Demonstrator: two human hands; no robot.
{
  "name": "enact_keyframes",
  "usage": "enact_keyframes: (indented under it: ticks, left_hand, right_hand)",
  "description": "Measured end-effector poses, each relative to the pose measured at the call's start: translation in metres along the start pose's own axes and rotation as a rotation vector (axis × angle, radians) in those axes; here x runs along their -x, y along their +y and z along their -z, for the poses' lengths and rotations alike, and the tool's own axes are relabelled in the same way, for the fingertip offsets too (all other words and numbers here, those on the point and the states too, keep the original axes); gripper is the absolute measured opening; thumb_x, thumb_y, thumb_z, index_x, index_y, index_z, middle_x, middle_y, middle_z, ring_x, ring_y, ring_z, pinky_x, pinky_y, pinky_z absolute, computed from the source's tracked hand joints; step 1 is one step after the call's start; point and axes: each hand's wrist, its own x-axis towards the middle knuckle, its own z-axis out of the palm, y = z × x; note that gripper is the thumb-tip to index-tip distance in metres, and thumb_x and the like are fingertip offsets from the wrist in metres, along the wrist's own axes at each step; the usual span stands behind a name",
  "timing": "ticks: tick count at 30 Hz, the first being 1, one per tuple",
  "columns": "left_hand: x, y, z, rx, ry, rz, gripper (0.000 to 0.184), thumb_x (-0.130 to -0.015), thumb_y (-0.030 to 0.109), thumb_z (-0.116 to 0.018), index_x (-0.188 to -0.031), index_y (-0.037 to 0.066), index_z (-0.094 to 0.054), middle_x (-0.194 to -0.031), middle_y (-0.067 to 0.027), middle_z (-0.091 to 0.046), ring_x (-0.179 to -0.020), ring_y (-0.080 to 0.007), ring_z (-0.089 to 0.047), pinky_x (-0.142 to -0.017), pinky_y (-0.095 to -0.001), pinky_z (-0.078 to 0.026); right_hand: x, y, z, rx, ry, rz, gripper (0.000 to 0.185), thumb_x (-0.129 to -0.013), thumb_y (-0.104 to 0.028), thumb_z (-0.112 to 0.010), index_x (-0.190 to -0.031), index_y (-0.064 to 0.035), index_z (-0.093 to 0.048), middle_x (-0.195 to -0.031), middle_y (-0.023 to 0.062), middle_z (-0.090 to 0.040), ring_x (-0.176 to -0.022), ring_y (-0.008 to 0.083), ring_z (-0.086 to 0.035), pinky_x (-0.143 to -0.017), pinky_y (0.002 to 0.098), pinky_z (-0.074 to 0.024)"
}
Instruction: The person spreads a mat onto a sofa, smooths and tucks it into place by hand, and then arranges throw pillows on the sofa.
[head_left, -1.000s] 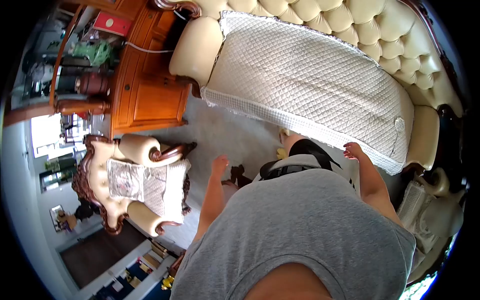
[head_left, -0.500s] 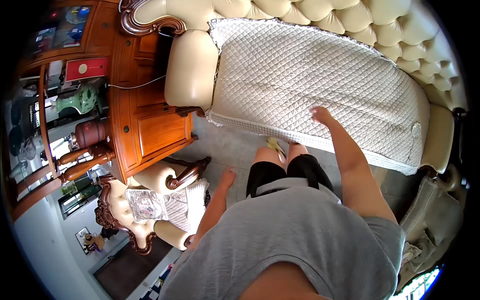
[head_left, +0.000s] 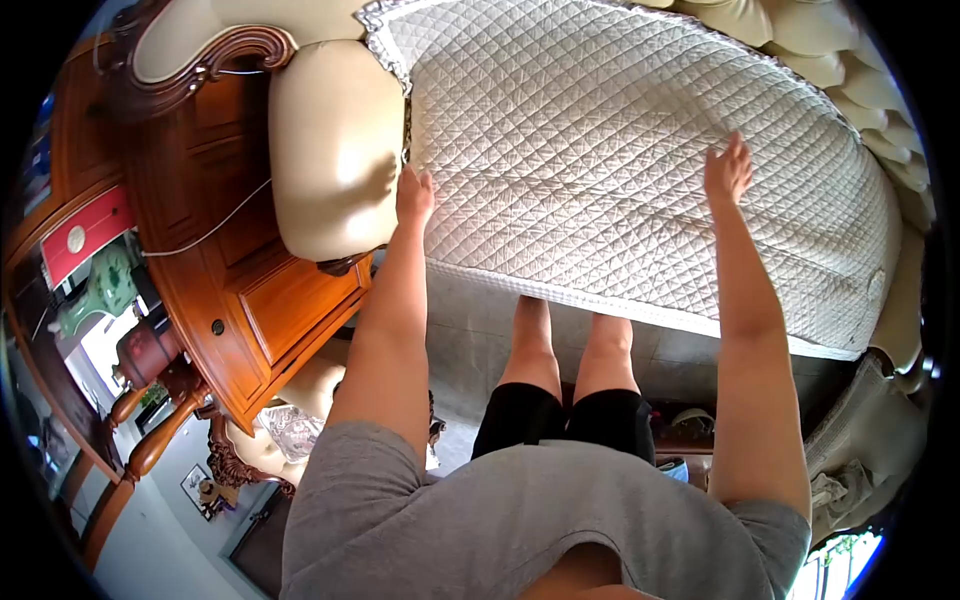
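Quilted cover (head_left: 570, 130), right hand (head_left: 729, 172) over it, grip spread, empty, left hand (head_left: 414, 197) near armrest (head_left: 330, 140), grip unclear

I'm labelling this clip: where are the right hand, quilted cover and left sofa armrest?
Right hand (head_left: 729, 174): head view, middle of hand.
Quilted cover (head_left: 600, 160): head view, upper surface.
Left sofa armrest (head_left: 333, 145): head view, padded top.

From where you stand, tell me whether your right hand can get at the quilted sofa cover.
Most likely yes: the right hand is open above the quilted sofa cover, and nothing visible blocks the way.
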Motion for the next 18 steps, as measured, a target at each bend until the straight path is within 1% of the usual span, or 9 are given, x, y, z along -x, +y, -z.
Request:
enact_keyframes:
  ticks: [2,4,5,8,11,14,16,17,18]
  left_hand:
    - [-0.039,-0.02,-0.027,0.074,-0.015,0.008,0.065,-0.096,0.041,-0.044,-0.137,-0.009,-0.035,-0.137,-0.0295,-0.041,-0.13,-0.0375,-0.039,-0.11,-0.0399,-0.03]
    - [-0.057,-0.032,-0.043,0.137,-0.027,0.061,0.079,-0.096,0.054,-0.032,-0.143,-0.009,-0.024,-0.147,-0.0295,-0.027,-0.138,-0.0386,-0.025,-0.115,-0.0394,-0.021]
    - [-0.052,-0.021,-0.044,0.122,-0.004,0.104,0.081,-0.096,0.056,-0.032,-0.143,-0.009,-0.022,-0.148,-0.0285,-0.023,-0.139,-0.0391,-0.023,-0.115,-0.0406,-0.02]
    - [-0.039,-0.008,-0.044,0.117,0.049,0.108,0.084,-0.095,0.059,-0.032,-0.143,-0.009,-0.022,-0.15,-0.0272,-0.019,-0.138,-0.0402,-0.023,-0.114,-0.0432,-0.021]
    - [-0.041,-0.014,-0.044,0.128,0.043,0.119,0.087,-0.093,0.062,-0.033,-0.143,-0.009,-0.022,-0.149,-0.0276,-0.02,-0.137,-0.0408,-0.024,-0.113,-0.0441,-0.023]
    - [-0.05,-0.021,-0.044,0.134,0.009,0.112,0.09,-0.092,0.063,-0.035,-0.143,-0.009,-0.021,-0.149,-0.0286,-0.019,-0.136,-0.0419,-0.025,-0.112,-0.0432,-0.025]
    - [-0.069,-0.027,-0.037,-0.092,-0.127,0.154,0.089,-0.091,0.062,-0.039,-0.14,-0.011,-0.025,-0.146,-0.0305,-0.026,-0.135,-0.0431,-0.029,-0.111,-0.0431,-0.028]
    - [-0.091,-0.022,-0.017,-0.164,-0.363,0.168,0.081,-0.09,0.055,-0.047,-0.138,-0.01,-0.031,-0.141,-0.0306,-0.035,-0.131,-0.044,-0.034,-0.108,-0.0451,-0.032]
    - [-0.09,0.035,0.03,-0.036,-0.588,0.202,0.067,-0.089,0.039,-0.055,-0.135,-0.006,-0.038,-0.136,-0.0294,-0.042,-0.127,-0.0435,-0.039,-0.105,-0.0461,-0.035]
  right_hand:
    - [-0.028,0.009,-0.031,-0.02,0.168,0.004,0.068,-0.089,-0.04,-0.055,-0.148,-0.0234,-0.026,-0.151,0.0111,-0.029,-0.139,0.0311,-0.025,-0.112,0.0485,-0.0183]
    - [-0.041,0.009,-0.051,-0.092,0.35,0.028,0.063,-0.09,-0.043,-0.05,-0.147,-0.0269,-0.029,-0.153,0.0102,-0.026,-0.14,0.0304,-0.023,-0.112,0.0483,-0.0174]
    - [-0.04,0.003,-0.053,-0.089,0.34,0.027,0.063,-0.09,-0.043,-0.05,-0.147,-0.0269,-0.029,-0.153,0.0102,-0.026,-0.14,0.0304,-0.023,-0.112,0.0483,-0.0174]
    - [-0.034,-0.013,-0.054,-0.024,0.464,-0.012,0.058,-0.09,-0.043,-0.046,-0.145,-0.0285,-0.033,-0.152,0.0096,-0.028,-0.14,0.0303,-0.024,-0.113,0.0483,-0.0168]
    - [-0.034,-0.017,-0.061,0.013,0.625,0.026,0.051,-0.089,-0.039,-0.045,-0.139,-0.0285,-0.043,-0.145,0.0082,-0.038,-0.135,0.0273,-0.032,-0.111,0.0465,-0.0229]
    - [-0.037,-0.012,-0.066,0.076,0.644,0.021,0.049,-0.088,-0.037,-0.047,-0.136,-0.0284,-0.047,-0.142,0.0075,-0.041,-0.131,0.0264,-0.037,-0.108,0.0458,-0.0276]
    - [-0.037,-0.014,-0.064,0.132,0.648,0.009,0.047,-0.087,-0.035,-0.048,-0.134,-0.0283,-0.05,-0.141,0.0077,-0.042,-0.129,0.0263,-0.039,-0.106,0.0455,-0.0299]
    - [-0.036,-0.016,-0.062,0.13,0.642,0.008,0.048,-0.087,-0.035,-0.049,-0.134,-0.0284,-0.05,-0.141,0.0074,-0.042,-0.129,0.0261,-0.039,-0.106,0.0455,-0.0304]
    - [-0.037,-0.017,-0.06,0.129,0.639,0.006,0.048,-0.087,-0.034,-0.049,-0.134,-0.0286,-0.049,-0.14,0.007,-0.043,-0.128,0.0259,-0.04,-0.105,0.0455,-0.0309]
